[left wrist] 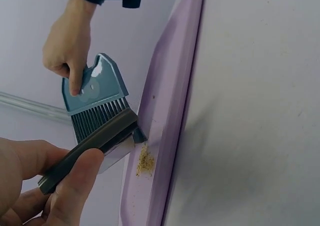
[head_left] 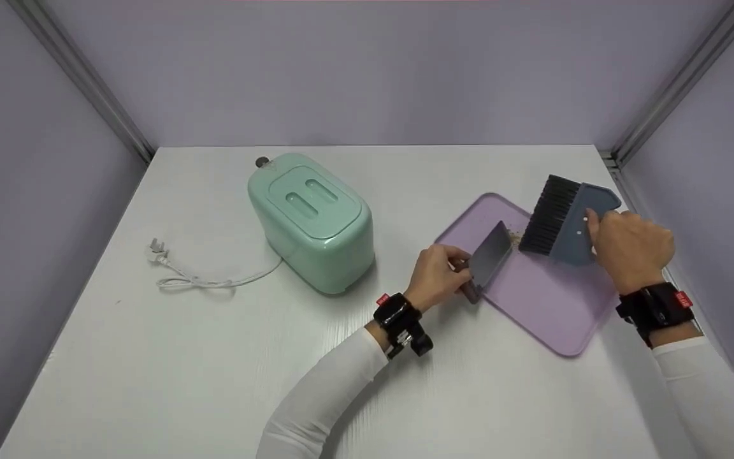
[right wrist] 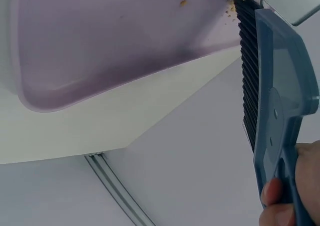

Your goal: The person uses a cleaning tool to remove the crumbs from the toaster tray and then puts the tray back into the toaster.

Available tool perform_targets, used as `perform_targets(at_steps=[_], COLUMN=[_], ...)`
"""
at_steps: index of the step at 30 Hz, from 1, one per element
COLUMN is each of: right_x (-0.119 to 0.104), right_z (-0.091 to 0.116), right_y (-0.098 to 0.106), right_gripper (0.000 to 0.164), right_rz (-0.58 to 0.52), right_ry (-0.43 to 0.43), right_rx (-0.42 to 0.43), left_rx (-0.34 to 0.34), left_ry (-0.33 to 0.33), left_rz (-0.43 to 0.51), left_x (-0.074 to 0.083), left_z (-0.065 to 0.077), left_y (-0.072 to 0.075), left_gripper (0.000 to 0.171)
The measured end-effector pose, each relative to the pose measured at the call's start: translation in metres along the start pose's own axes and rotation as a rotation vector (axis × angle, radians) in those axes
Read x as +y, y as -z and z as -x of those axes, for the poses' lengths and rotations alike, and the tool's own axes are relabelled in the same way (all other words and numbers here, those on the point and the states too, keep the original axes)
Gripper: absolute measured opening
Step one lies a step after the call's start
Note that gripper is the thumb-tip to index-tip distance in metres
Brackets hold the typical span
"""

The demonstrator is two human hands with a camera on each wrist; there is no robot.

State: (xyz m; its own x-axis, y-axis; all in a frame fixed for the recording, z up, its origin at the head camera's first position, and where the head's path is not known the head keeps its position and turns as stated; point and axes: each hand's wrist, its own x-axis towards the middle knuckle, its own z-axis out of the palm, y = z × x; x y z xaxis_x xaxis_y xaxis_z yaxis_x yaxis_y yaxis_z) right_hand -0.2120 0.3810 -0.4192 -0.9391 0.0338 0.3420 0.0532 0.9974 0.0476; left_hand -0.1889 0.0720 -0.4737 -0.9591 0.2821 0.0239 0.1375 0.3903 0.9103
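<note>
A small dark grey dustpan is pinched between the thumb and fingers of my left hand. It is tilted over the near left edge of a purple tray. My right hand grips a blue hand brush with black bristles, the thumb lying along its body. The brush stands over the tray's far right side, bristles facing the dustpan. Between the two tools lies a small heap of yellow-brown crumbs on the tray. A few loose crumbs are scattered apart from it.
A mint-green toaster with a lid stands left of the tray on the white table. Its white cord and plug lie farther left. Lilac walls enclose the back and sides.
</note>
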Motion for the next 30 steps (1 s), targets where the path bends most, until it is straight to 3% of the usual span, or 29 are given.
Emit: perform_targets(at_steps=[5, 14, 30], right_x=[0.006, 0.012, 0.022], right_z=[0.002, 0.012, 0.043], right_y=[0.005, 0.01, -0.004], right_gripper=[0.07, 0.068, 0.067], right_rz=[-0.008, -0.132, -0.302], right_ry=[-0.045, -0.122, -0.228], right_rx=[-0.026, -0.109, -0.127], left_rx=[0.014, 0.056, 0.078], left_ry=[0.001, -0.014, 0.019], left_rz=[-0.01, -0.012, 0.205], left_x=[-0.003, -0.009, -0.022], left_z=[-0.001, 0.0, 0.009], left_y=[0.001, 0.005, 0.018], left_gripper=[0.027, 0.027, 0.027])
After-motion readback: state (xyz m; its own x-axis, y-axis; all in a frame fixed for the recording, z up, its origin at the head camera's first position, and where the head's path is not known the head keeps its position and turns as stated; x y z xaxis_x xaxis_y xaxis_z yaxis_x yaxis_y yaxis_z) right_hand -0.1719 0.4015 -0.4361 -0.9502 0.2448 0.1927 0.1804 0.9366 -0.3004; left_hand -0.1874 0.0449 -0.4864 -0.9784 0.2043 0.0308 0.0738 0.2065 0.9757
